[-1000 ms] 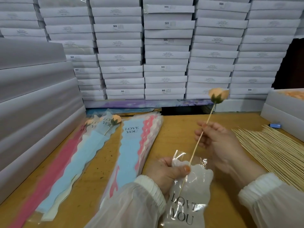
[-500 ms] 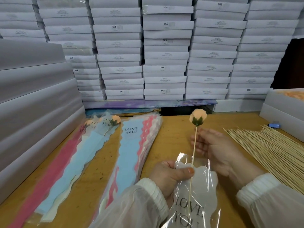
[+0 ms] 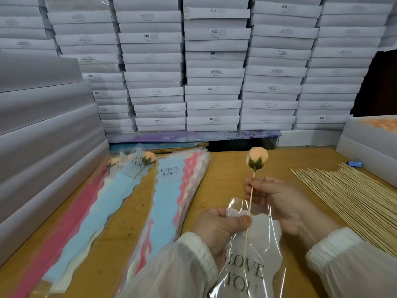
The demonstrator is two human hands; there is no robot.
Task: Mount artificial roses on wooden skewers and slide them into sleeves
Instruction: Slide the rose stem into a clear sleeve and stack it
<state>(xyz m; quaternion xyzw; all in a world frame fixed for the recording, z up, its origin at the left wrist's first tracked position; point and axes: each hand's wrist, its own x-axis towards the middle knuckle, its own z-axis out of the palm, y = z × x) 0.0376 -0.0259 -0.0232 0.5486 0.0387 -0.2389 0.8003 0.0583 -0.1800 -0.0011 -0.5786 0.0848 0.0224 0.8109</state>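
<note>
A peach artificial rose (image 3: pixel 257 158) sits on top of a thin wooden skewer (image 3: pixel 250 196). My right hand (image 3: pixel 277 196) pinches the skewer a little below the flower. The skewer's lower part runs down inside a clear sleeve (image 3: pixel 264 244) printed LOVE YOU with a white backing. My left hand (image 3: pixel 219 229) grips the sleeve's open top edge, thumb on the front. The skewer stands nearly upright and its lower end is hidden at the frame's bottom.
Sleeved roses (image 3: pixel 148 158) lie in a pile at the left. Beside them is a stack of empty sleeves (image 3: pixel 169 190). Loose skewers (image 3: pixel 354 196) spread at the right. White boxes (image 3: pixel 214 67) wall the back and left; an open box of roses (image 3: pixel 378 125) stands right.
The rose and skewer have slid down into the sleeve and turned more upright. My right hand has followed them down, and my left hand keeps hold of the sleeve.
</note>
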